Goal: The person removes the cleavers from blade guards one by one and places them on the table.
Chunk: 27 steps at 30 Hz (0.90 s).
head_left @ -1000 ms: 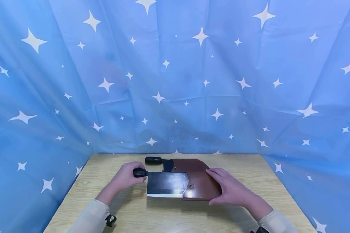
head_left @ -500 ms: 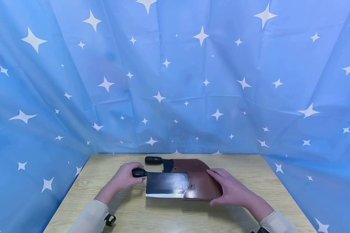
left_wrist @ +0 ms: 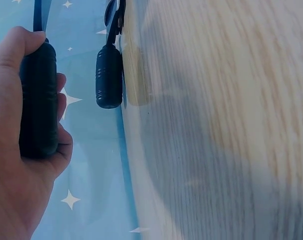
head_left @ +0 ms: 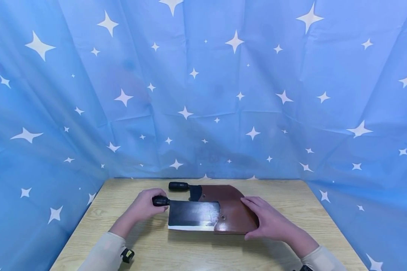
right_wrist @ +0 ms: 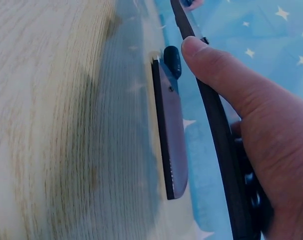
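Note:
My left hand (head_left: pixel 145 205) grips the black handle (head_left: pixel 160 201) of a cleaver (head_left: pixel 193 213), fingers wrapped round it in the left wrist view. The dark blade, with its bright lower edge, lies partly inside a brown leather sheath (head_left: pixel 238 220). That sheath's right end is held by my right hand (head_left: pixel 270 223), thumb along its near edge (right_wrist: pixel 211 112) in the right wrist view. Cleaver and sheath are raised above the table. Behind them a second cleaver (head_left: pixel 178 186) lies in its own brown sheath (head_left: pixel 220 190), partly hidden by the first. The sheathed blade tip is out of sight.
A pale wood-grain table (head_left: pixel 196 250) extends below both hands. Blue cloth (head_left: pixel 210 94) with white stars hangs behind the table and along both sides. The second cleaver lies near the far edge.
The left hand has moved slightly left with the cleaver, and a little more blade shows outside the sheath. The right hand and sheath have shifted very slightly right. The second cleaver stays put.

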Tool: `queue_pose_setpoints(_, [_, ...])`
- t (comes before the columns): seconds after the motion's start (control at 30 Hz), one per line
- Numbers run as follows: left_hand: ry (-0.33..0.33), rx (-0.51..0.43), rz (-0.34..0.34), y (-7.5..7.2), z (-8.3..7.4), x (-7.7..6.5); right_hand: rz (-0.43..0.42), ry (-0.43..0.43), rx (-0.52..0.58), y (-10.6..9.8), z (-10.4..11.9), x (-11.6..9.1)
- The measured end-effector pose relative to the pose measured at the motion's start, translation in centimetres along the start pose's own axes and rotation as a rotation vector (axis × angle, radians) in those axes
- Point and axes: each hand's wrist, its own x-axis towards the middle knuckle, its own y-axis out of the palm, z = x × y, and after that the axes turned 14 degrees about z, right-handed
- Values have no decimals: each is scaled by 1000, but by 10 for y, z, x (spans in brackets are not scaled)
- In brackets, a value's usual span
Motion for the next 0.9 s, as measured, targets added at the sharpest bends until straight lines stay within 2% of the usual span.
queue_pose_setpoints(0.37, [5,15,-4,-1,5,-1,-33,-13,-13,-1,0,-3])
queue_pose_setpoints(0.73, [-12,7,7,-4,5,-3,-25,-8,-5,1,-5,-6])
queue_pose_setpoints(0.9, [-25,1,14,-6,6,-4,-1,15,32,0,-4,-8])
